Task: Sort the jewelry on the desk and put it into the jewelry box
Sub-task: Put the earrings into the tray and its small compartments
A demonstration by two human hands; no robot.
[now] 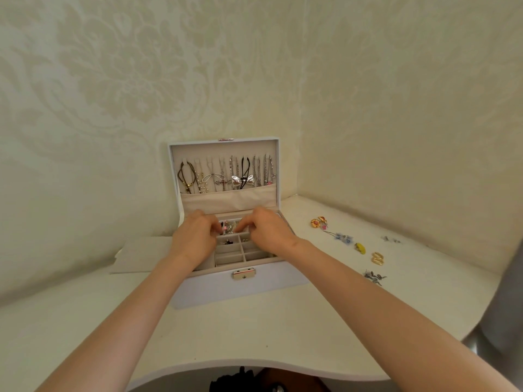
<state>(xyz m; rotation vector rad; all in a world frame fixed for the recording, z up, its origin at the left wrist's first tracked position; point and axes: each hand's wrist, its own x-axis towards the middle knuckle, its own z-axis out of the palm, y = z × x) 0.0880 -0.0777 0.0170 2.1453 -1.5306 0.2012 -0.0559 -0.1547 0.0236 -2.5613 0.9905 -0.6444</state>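
A white jewelry box point(226, 287) stands open in the middle of the desk, its raised lid point(226, 171) hung with several necklaces. Both my hands reach into the back compartments of its tray. My left hand point(195, 236) pinches a small pink-and-dark piece of jewelry point(223, 228) at its fingertips. My right hand point(268, 233) has curled fingers, their tips down in the same compartment; what they hold is too small to tell. Loose jewelry lies on the desk to the right: red-gold earrings point(319, 222), a blue flower piece point(343, 238), a yellow piece point(360, 247), gold hoops point(377, 258), grey pieces point(374, 277).
A flat white tray or card point(135, 254) lies left of the box against the wall. Small silver bits point(391, 239) sit far right. The white desk point(226, 335) has a curved front edge; a grey object point(506, 306) stands at the right edge. Walls close the corner behind.
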